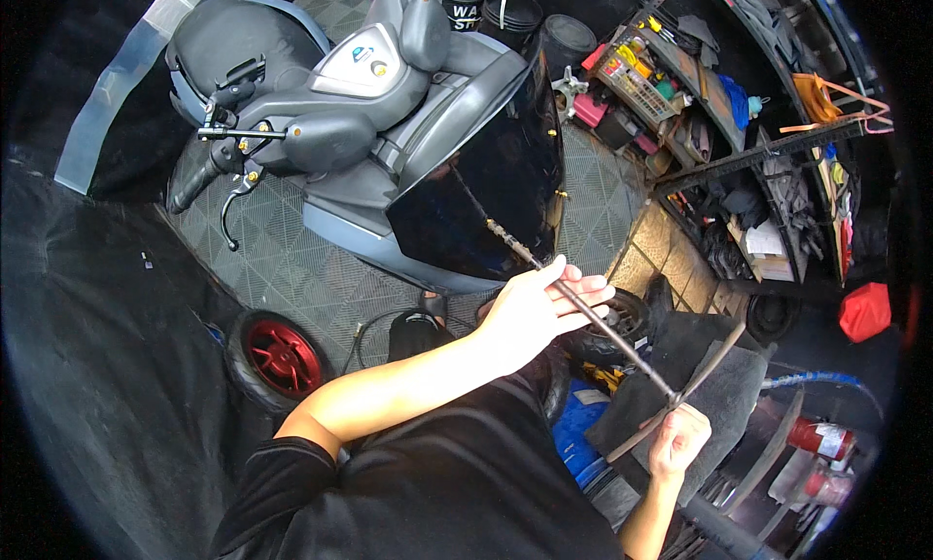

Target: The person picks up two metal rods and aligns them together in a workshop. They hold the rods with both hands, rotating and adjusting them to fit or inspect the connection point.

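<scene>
Scooter (442, 108): grey, at upper left, with a glossy dark panel (452, 234) on its near end.
Rod tip (501, 234): rough, pale and crusted-looking, in front of that panel in this view; it would be wise to keep it from scraping the gloss.
Left hand (535, 312): palm partly up, fingers outstretched, the T-handled rod (627, 352) lying across them; whether the thumb pinches it, I cannot tell. A light, steady cradle should serve well here.
Shaft: slim, straight, dull brown-grey metal, slanting down rightward between the hands.
Right hand (678, 440): clenched around the crossbar close to the joint. Guiding gently from here seems best, since a small swing of the handle travels far at the tip.
Crossbar (719, 358): thin, worn, slightly bowed, above a grey cloth (719, 409).
</scene>
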A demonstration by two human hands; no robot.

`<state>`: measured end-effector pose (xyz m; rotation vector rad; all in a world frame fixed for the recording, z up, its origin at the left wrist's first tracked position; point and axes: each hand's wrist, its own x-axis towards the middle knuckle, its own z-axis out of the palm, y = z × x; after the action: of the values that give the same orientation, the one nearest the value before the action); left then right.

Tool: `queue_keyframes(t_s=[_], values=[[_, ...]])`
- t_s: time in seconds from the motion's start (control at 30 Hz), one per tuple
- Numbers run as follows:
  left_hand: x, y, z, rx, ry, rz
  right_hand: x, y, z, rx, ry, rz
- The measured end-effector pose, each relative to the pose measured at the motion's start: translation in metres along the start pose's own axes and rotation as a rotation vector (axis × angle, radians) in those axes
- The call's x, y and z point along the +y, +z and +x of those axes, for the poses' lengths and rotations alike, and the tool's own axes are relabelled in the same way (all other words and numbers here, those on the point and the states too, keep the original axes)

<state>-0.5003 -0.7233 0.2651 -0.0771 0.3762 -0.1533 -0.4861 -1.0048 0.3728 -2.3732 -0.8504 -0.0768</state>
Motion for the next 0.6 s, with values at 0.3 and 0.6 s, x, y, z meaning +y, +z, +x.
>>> queue_keyframes(t_s=[0.3,0.6], values=[[-0.004,-0.006,-0.001,0.007,0.023,0.054,-0.006,-0.021,0.020,0.177,-0.211,-0.453],[0.000,-0.002,-0.004,0.030,0.015,0.057,-0.014,-0.005,0.012,-0.056,0.074,-0.127]])
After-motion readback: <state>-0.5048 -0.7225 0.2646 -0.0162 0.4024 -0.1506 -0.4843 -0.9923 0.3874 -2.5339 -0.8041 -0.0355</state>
